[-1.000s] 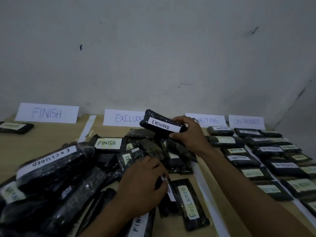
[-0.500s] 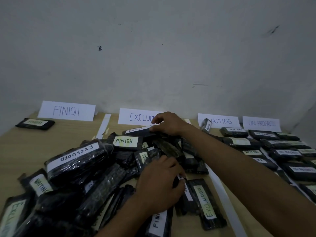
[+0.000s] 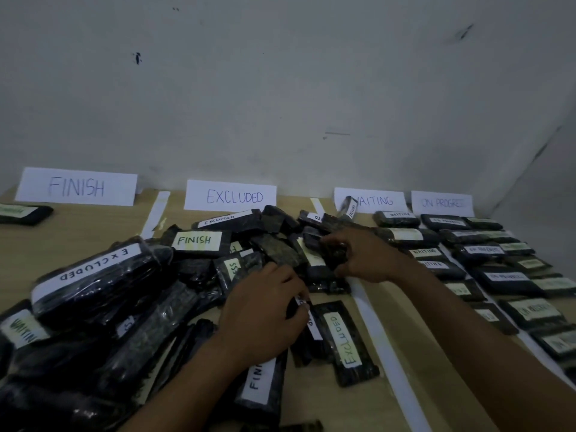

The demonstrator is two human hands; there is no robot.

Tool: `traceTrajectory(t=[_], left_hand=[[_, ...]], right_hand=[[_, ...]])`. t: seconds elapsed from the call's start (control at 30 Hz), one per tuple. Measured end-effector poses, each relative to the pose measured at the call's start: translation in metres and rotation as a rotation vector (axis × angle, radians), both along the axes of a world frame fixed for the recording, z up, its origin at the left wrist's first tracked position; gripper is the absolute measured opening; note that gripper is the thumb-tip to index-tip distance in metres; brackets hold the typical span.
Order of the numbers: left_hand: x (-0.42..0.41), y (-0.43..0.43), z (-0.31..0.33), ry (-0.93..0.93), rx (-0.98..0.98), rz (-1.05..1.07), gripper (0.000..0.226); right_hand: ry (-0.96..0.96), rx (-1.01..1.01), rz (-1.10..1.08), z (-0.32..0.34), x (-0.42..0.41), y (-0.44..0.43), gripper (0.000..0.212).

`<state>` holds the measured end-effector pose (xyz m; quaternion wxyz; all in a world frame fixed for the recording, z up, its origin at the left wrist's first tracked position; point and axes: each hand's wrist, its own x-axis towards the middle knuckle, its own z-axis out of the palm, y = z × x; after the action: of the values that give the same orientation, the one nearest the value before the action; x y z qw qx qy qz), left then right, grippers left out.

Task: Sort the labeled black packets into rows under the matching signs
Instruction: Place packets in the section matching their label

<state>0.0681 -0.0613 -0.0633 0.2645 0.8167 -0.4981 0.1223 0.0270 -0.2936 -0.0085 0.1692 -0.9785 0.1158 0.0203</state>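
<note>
Four white paper signs line the wall edge of the tan wooden table [image 3: 93, 244]: the FINISH sign [image 3: 76, 186], EXCLUDED sign [image 3: 231, 196], WAITING sign [image 3: 374, 200] and ON PROGRESS sign [image 3: 442, 203]; the two right-hand rows [image 3: 498, 275] look well stocked, while a big heap of black plastic-wrapped packets [image 3: 118, 300] with white labels sits unsorted across the middle and left, spilling under FINISH and EXCLUDED; so I'd call this mid-sort, at the pick-the-next-one step. The right hand [image 3: 364, 260] sits in the far side of the heap, fingers and thumb curled round a dark packet [image 3: 315, 242] whose label I can't read; the left hand [image 3: 265, 313] lies on the near edge, fingertips bent down onto a white-labelled packet [image 3: 314, 327]; gripping or just steadying, can't tell. Next move, my guess: lift the right-hand one clear without dragging its neighbours, turn it to read the label, then lay it flat in the matching row; that wrap looks slippery, so a firm pinch.
</note>
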Motion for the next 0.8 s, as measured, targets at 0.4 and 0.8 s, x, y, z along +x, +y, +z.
traceTrajectory(t=[0.4,0.8], left_hand=[[-0.002,0.002,0.000,0.010,-0.012,0.000,0.025],[-0.002,0.003,0.001,0.008,-0.012,-0.019,0.021]], right_hand=[[-0.695,1.004,-0.354,-0.001,-0.030,0.025,0.015],[-0.691,1.220,-0.366,-0.014,-0.047,0.037,0.025]])
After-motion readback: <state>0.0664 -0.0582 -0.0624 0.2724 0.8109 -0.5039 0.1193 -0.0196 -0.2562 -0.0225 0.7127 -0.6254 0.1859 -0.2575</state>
